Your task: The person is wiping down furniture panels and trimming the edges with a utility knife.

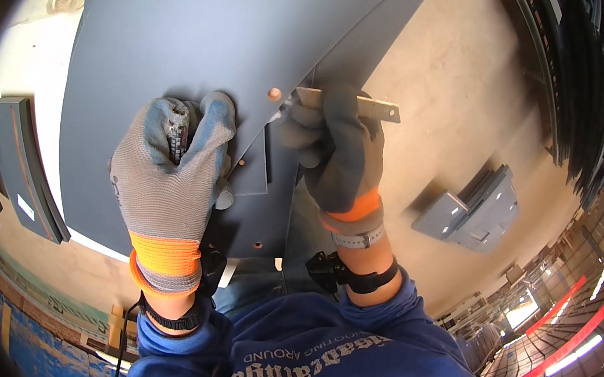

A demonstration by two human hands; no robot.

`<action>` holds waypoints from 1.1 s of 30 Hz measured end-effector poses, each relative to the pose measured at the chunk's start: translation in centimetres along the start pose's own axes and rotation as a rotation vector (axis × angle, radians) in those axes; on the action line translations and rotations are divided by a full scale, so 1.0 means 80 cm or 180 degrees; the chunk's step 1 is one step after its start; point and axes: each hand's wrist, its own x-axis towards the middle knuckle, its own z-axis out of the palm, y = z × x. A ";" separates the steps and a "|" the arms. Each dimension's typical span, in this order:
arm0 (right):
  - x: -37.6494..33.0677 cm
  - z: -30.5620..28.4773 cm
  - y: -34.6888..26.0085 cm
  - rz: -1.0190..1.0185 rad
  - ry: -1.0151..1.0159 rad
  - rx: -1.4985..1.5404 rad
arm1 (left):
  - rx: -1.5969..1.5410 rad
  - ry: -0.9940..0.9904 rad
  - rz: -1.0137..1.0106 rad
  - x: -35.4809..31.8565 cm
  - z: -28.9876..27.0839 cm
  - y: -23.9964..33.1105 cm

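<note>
A large dark grey metal panel (pixel 174 47) with a few small holes fills the upper middle of the view. My left hand (pixel 167 181), in a grey glove with an orange cuff, presses on the panel and grips a small dark tool (pixel 177 137) between its fingers. My right hand (pixel 339 151), in a darker grey glove, holds a narrow flat metal bracket (pixel 375 108) against the panel's edge, close to a copper-coloured hole (pixel 274 94). A long grey strip (pixel 373 31) lies alongside the panel to the right.
A stack of grey folded metal parts (pixel 472 210) lies on the brown floor (pixel 455 96) at right. Curved dark metal pieces (pixel 20 168) lie at left. Racks of dark metal strips (pixel 588 81) stand along the right rim. My blue sleeves come in from below.
</note>
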 end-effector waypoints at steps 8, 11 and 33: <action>-0.011 0.023 0.001 -0.0286 0.0505 0.0334 | 0.0050 0.0029 0.0136 -0.001 -0.001 -0.003; -0.011 0.024 0.006 -0.0349 0.0430 0.0374 | 0.0057 0.0059 0.0110 -0.001 0.001 -0.001; -0.009 0.032 0.008 -0.0594 0.0638 0.0116 | 0.0222 0.0067 0.0500 0.001 -0.002 -0.013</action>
